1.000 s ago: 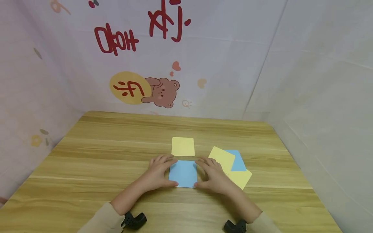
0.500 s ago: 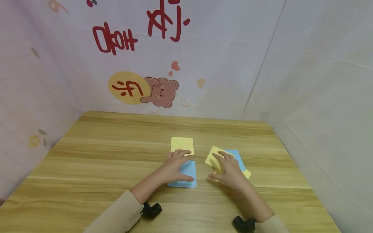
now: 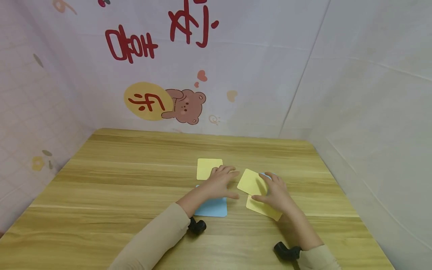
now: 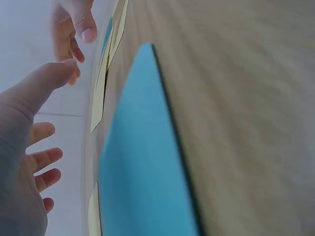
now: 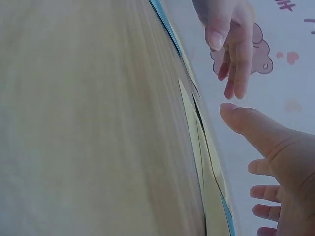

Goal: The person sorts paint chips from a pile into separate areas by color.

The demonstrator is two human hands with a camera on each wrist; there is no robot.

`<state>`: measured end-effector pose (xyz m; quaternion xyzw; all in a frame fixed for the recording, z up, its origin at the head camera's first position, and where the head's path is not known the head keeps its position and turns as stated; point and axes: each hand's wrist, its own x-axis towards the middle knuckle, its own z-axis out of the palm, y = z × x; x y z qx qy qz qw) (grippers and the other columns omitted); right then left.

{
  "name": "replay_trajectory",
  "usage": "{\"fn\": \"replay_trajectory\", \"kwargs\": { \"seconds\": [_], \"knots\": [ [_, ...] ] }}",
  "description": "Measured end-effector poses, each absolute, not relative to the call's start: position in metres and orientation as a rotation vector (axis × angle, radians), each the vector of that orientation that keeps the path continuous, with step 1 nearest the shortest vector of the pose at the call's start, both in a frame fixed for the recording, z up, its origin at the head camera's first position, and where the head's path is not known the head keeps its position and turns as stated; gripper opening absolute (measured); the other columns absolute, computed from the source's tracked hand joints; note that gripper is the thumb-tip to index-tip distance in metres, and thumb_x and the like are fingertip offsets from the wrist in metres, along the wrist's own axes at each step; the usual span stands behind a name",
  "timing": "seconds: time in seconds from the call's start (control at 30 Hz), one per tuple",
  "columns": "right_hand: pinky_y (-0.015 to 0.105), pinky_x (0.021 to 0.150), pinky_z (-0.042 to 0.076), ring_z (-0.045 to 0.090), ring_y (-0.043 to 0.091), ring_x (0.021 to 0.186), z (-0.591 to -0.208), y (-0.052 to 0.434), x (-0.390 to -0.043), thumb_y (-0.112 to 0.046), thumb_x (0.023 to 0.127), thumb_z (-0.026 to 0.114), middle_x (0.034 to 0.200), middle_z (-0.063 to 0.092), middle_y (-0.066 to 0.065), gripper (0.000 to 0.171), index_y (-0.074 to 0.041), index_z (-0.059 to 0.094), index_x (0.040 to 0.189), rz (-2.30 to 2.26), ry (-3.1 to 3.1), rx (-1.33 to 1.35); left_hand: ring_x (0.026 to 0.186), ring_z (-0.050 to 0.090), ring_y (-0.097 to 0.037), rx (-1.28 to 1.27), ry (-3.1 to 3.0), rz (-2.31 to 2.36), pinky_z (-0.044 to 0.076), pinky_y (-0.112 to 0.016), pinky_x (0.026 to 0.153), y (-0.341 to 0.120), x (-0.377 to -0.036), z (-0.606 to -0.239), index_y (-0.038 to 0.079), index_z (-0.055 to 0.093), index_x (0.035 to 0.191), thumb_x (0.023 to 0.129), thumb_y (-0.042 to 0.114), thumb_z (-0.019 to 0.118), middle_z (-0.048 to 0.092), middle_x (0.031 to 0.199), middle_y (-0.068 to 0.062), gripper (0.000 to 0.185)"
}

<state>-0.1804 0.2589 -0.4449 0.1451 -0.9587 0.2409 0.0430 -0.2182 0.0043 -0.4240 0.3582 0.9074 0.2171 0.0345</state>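
Narrow gap btwn L hand (image 3: 219,184) & overlapping yellow/blue square cards (image 3: 249,181); R hand (image 3: 277,194) blocks cards' R side. Wide room L over brown wood-grain tabletop (image 3: 128,183); white printed fabric backdrop (image 3: 253,67) bars far edge.

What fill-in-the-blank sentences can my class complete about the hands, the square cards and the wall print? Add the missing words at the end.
1. The far square card, closest to the wall, is ____ in colour.
2. In the head view, the left forearm partly hides a square card whose colour is ____.
3. Of the left hand and right hand, the one over the overlapping cards is the ____.
4. The cartoon animal printed on the wall is a ____.

Missing words: yellow; blue; right; bear.
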Motion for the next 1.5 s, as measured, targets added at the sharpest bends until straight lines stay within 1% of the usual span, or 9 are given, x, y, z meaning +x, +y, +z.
{"fn": "replay_trajectory", "kwargs": {
  "seconds": [0.13, 0.3, 0.53, 0.7, 0.9, 1.2, 1.5],
  "knots": [
    [0.068, 0.098, 0.016, 0.025, 0.052, 0.128, -0.446, 0.266, -0.183, -0.05, 0.074, 0.078, 0.143, 0.033, 0.026, 0.093, 0.0, 0.041, 0.143, 0.739, -2.961, 0.409, 0.134, 0.028, -0.027, 1.069, 2.794, 0.604, 0.022, -0.049, 0.102, 0.017, -0.228, -0.423, 0.015, 0.043, 0.146, 0.076, 0.05, 0.076, 0.035, 0.149, -0.008, 0.085],
    [0.069, 0.097, 0.017, 0.024, 0.053, 0.128, -0.448, 0.271, -0.186, -0.052, 0.074, 0.078, 0.144, 0.032, 0.028, 0.096, 0.001, 0.039, 0.143, 0.74, -2.994, 0.388, 0.137, 0.024, -0.027, 1.024, 2.764, 0.541, 0.019, -0.049, 0.104, 0.028, -0.239, -0.423, 0.015, 0.04, 0.147, 0.076, 0.05, 0.077, 0.031, 0.152, -0.008, 0.087],
    [0.071, 0.095, 0.018, 0.024, 0.056, 0.127, -0.452, 0.278, -0.189, -0.055, 0.074, 0.075, 0.143, 0.03, 0.031, 0.097, 0.002, 0.039, 0.143, 0.681, -3.022, 0.421, 0.139, 0.02, -0.026, 1.091, 2.744, 0.413, 0.017, -0.048, 0.108, 0.042, -0.253, -0.43, 0.014, 0.036, 0.149, 0.072, 0.061, 0.074, 0.026, 0.155, -0.007, 0.097],
    [0.071, 0.095, 0.014, 0.02, 0.057, 0.127, -0.453, 0.28, -0.189, -0.056, 0.074, 0.075, 0.144, 0.027, 0.032, 0.098, 0.002, 0.038, 0.144, 0.72, -3.031, 0.43, 0.138, 0.023, -0.025, 1.084, 2.704, 0.384, 0.016, -0.045, 0.108, 0.047, -0.257, -0.429, 0.015, 0.038, 0.148, 0.072, 0.057, 0.076, 0.027, 0.154, -0.005, 0.094],
    [0.07, 0.096, 0.013, 0.02, 0.054, 0.129, -0.458, 0.286, -0.196, -0.058, 0.076, 0.072, 0.147, 0.025, 0.028, 0.098, 0.002, 0.036, 0.144, 0.699, -3.054, 0.441, 0.135, 0.026, -0.024, 1.079, 2.7, 0.344, 0.019, -0.042, 0.105, 0.052, -0.264, -0.43, 0.018, 0.041, 0.147, 0.069, 0.06, 0.077, 0.03, 0.153, -0.001, 0.095],
    [0.07, 0.095, 0.014, 0.023, 0.053, 0.128, -0.462, 0.29, -0.199, -0.061, 0.075, 0.071, 0.147, 0.029, 0.025, 0.098, 0.0, 0.038, 0.145, 0.703, -3.046, 0.493, 0.136, 0.025, -0.023, 1.081, 2.673, 0.353, 0.016, -0.045, 0.108, 0.056, -0.271, -0.433, 0.021, 0.041, 0.147, 0.067, 0.06, 0.078, 0.031, 0.153, 0.004, 0.096],
    [0.067, 0.093, 0.018, 0.031, 0.048, 0.124, -0.46, 0.288, -0.196, -0.051, 0.076, 0.076, 0.141, 0.039, 0.021, 0.09, 0.0, 0.043, 0.142, 0.714, -2.984, 0.549, 0.135, 0.027, -0.021, 1.098, 2.683, 0.36, 0.016, -0.044, 0.108, 0.056, -0.27, -0.435, 0.021, 0.044, 0.145, 0.068, 0.061, 0.077, 0.035, 0.15, 0.006, 0.094]
  ]
}}
